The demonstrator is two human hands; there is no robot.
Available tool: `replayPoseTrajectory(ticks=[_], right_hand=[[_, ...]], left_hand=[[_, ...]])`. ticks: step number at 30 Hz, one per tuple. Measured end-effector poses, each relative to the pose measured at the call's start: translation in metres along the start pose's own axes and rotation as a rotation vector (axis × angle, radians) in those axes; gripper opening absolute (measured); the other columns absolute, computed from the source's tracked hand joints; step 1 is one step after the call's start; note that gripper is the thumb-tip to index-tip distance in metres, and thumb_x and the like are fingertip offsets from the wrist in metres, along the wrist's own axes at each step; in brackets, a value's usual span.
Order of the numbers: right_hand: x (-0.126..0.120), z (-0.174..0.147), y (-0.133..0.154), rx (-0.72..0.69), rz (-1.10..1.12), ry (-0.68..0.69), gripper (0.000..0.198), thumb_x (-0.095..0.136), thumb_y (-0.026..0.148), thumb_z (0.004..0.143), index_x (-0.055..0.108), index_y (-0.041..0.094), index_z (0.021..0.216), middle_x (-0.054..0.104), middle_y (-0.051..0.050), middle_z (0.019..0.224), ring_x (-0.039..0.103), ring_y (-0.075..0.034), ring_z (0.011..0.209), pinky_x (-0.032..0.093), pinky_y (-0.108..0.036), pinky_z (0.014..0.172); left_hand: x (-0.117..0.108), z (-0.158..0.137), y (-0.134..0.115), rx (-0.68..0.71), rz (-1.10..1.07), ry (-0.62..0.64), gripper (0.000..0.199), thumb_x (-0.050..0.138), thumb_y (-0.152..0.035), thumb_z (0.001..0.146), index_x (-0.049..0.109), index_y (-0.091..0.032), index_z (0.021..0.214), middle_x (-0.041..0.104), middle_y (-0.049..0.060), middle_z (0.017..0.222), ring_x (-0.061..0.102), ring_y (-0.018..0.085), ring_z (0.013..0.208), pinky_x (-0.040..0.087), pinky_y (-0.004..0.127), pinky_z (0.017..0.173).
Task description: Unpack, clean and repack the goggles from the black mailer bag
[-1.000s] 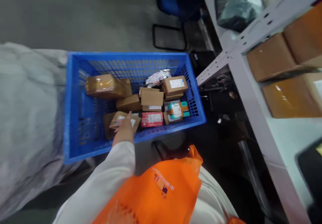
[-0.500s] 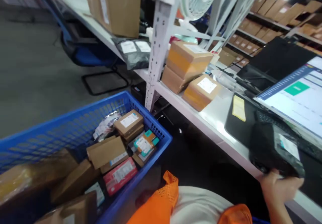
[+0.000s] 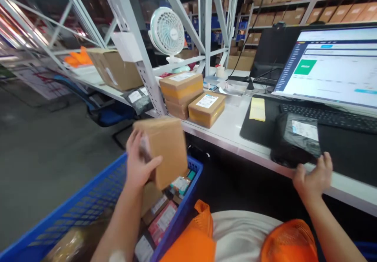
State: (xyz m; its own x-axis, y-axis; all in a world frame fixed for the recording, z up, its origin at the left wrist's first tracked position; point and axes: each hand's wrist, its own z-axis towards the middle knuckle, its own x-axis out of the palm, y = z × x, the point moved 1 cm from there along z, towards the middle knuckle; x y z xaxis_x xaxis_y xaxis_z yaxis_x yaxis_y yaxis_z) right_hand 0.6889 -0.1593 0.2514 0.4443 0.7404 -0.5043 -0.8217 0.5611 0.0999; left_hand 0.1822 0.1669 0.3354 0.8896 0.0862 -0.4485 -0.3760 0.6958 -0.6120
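While the left hand (image 3: 140, 170) holds a cardboard box (image 3: 171, 150) up over the blue crate (image 3: 82, 202), the head view shows its thumb pressed on the near face and its fingers wrapped round the left side, so the hand is clamped on the box. The box hangs tilted above the far end of the crate, apart from the desk (image 3: 234, 132) and lower than the taped boxes (image 3: 206, 113) standing there; it is blurred, and a pale patch under the fingers is too smeared to read. A moment ago that hand was down among the boxes in the crate; now it is raised and loaded, which means, as I judge it, that one box is out of the pile and the hand is taken up with it. Beneath, a red box (image 3: 162, 219) stays in the crate. The right hand (image 3: 313, 179), at the near edge of the desk, has its fingers apart and slightly curled, closed round nothing; whether the fingertips touch the black parcel (image 3: 296, 142) just beyond them, I cannot tell. That parcel lies on the dark mat (image 3: 256, 130), label upward, near the keyboard (image 3: 341, 119), much as before, so that spot seems occupied while a second item is in hand.
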Motion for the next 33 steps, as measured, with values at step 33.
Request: replayPoseTrajectory(ticks=[33], right_hand=[[-0.004, 0.05, 0.028, 0.534, 0.626, 0.113, 0.075, 0.047, 0.056, 0.098, 0.039, 0.01, 0.157, 0.044, -0.023, 0.155, 0.049, -0.035, 0.139, 0.04, -0.058, 0.116]], left_hand=[[0.233, 0.172, -0.094, 0.06, 0.13, -0.029, 0.066, 0.07, -0.036, 0.091, 0.047, 0.0, 0.141, 0.04, 0.023, 0.155, 0.021, 0.039, 0.154, 0.012, 0.052, 0.128]])
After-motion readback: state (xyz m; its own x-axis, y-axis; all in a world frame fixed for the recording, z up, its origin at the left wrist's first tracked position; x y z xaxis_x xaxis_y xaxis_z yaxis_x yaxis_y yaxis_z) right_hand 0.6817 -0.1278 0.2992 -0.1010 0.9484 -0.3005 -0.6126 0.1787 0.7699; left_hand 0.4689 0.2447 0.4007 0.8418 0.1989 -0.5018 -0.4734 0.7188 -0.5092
